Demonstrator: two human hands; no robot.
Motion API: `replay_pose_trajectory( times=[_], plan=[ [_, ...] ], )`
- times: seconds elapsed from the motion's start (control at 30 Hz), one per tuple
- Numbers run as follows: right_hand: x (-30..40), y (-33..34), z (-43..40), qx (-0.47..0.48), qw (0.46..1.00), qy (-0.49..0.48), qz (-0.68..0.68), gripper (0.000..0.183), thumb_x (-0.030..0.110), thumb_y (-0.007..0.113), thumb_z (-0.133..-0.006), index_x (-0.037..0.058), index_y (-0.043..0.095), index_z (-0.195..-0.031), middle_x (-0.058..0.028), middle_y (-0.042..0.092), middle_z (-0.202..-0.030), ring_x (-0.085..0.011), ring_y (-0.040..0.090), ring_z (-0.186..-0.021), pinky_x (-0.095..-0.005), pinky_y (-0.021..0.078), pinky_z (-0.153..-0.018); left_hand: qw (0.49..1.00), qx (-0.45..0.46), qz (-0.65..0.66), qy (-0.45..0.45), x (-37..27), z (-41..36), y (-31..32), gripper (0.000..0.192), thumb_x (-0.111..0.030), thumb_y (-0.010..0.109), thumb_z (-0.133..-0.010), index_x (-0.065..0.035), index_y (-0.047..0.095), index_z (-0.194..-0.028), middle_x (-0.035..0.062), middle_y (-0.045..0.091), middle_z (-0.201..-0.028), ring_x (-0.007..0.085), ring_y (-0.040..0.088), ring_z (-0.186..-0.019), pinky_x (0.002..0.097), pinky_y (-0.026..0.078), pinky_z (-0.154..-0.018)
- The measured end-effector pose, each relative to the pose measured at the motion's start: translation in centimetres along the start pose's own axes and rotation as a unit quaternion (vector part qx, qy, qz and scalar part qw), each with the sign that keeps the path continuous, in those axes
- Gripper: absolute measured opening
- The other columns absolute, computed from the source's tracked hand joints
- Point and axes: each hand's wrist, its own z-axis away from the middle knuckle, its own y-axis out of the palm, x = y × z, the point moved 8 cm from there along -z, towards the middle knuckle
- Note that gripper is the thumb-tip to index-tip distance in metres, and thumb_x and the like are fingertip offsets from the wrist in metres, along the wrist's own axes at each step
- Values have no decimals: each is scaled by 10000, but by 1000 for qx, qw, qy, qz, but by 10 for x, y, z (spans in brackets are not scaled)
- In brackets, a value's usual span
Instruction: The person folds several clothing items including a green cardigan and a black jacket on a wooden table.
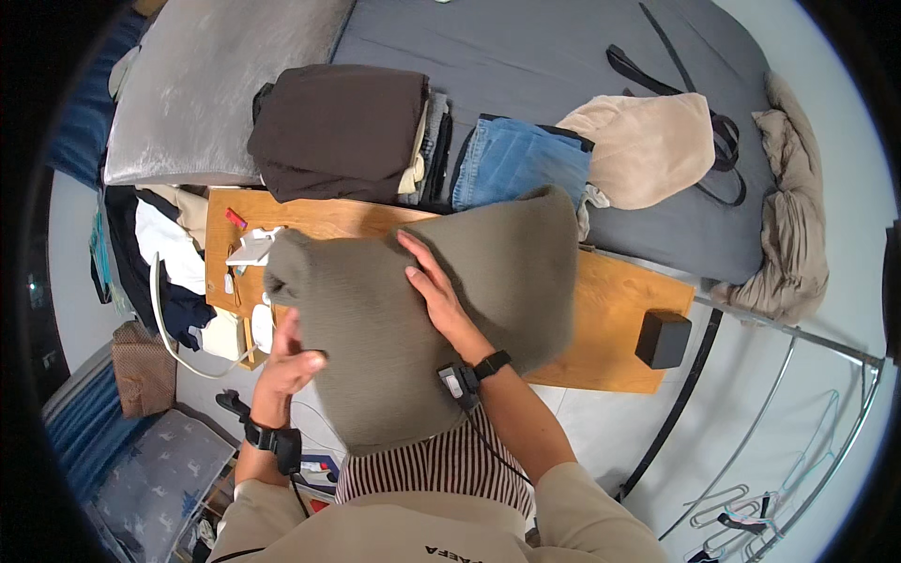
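A grey-olive fabric garment (380, 338), folded over on itself, lies before me across a wooden table and reaches back toward my waist. My right hand (436, 292) rests flat on top of it beside a fold, fingers stretched out and not gripping. At the garment's left edge, my left hand (288, 359) is raised with thumb and fingers spread. The thumb overlaps the edge in view; whether it touches the cloth I cannot tell. A dark strap with a small device circles each wrist.
Behind the wooden table (612, 317) is a bed (493, 49) bearing a dark brown folded cloth (338, 134), folded jeans (524, 162) and a beige fleece piece (647, 151). A black box (663, 339) stands at the right. Hangers (746, 517) hang from a metal rack at lower right.
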Motion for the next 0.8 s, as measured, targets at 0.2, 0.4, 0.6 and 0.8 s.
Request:
replay_pose_trajectory(
  times=[0.2,0.4,0.6,0.8],
  plan=[
    [-41,-48,66,81,992,80,-49,651,345,587,-1014,59,357,-1552,-128,409,-1585,-304,388,-1454,-429,316,-1195,962,265,-67,-24,24,-68,180,624,55,706,-897,-69,394,-1423,59,546,-1256,165,558,-1220,325,526,-1010],
    [-12,-202,188,-17,932,284,224,548,277,603,-1006,27,450,-1469,-152,553,-1441,-315,568,-1277,-430,482,-1056,924,330,-194,-12,81,-134,255,639,-16,651,-953,-54,339,-1510,109,549,-1357,202,559,-1268,345,491,-1031],
    [10,-273,226,-203,949,199,-133,530,309,667,-974,18,507,-1387,-162,644,-1214,-319,655,-1119,-391,537,-947,920,312,-225,76,48,-143,265,386,18,611,-955,-14,552,-1335,102,611,-1289,176,576,-1246,323,490,-1012],
    [121,-202,143,-223,872,-13,436,773,439,770,-872,39,455,-1454,-257,419,-1472,-402,415,-1376,-495,368,-1115,801,46,-506,316,-33,-143,206,558,-96,758,-887,-19,521,-1386,117,593,-1321,242,538,-1287,374,418,-1096]
  ],
)
